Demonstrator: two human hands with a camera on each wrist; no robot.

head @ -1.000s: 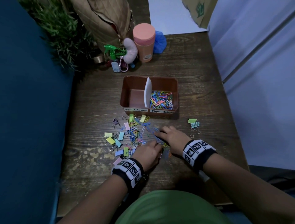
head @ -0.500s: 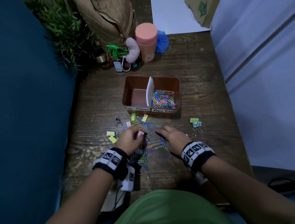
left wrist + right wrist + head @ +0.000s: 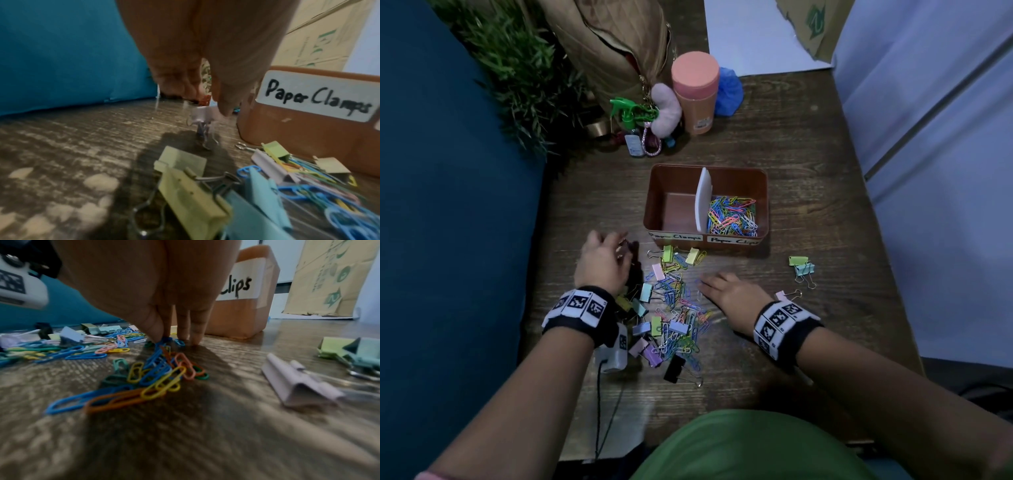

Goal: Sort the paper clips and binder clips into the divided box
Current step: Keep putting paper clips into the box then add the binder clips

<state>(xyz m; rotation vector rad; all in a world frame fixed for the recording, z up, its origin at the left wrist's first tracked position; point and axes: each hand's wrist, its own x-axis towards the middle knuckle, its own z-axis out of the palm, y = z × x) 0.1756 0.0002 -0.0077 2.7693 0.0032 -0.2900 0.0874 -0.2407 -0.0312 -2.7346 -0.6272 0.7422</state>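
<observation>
2 hands work low over a dark wooden table point(image 3: 808, 164). Nearest to the person lies 1 black binder clip point(image 3: 675, 368), and just beyond it the mixed pile point(image 3: 671, 308) of coloured paper clips and pastel binder clips spreads between the wrists. The right hand point(image 3: 734, 294) is at the right edge of this pile; in the right wrist view its thumb and first finger come together on a bunch of blue paper clips point(image 3: 158, 356), and the other fingers point(image 3: 197, 331) touch the table with their tips. A lilac binder clip point(image 3: 296, 384) lies to the right of this hand, and a green and a blue binder clip point(image 3: 802, 265) lie together further right, apart from the pile. The left hand point(image 3: 601, 262) is at the far left side of the pile. Its fingertips pinch a small pale binder clip point(image 3: 202, 113), which hangs just above the wood with its wire handles down.

Behind the pile stands the brown divided box point(image 3: 762, 202). A white divider point(image 3: 703, 200) splits it: the right compartment, labelled with "Clips", holds many coloured paper clips point(image 3: 732, 216); the left compartment, labelled "Paper Clamps", shows only its bottom. The pile touches nearly the front wall of the box.

Further away stand a pink tumbler point(image 3: 694, 94), a small green spray bottle point(image 3: 629, 118), a tan quilted bag point(image 3: 613, 44), a blue pouch point(image 3: 729, 92) and a green plant point(image 3: 517, 68). A teal surface point(image 3: 448, 205) borders the table on the left.
</observation>
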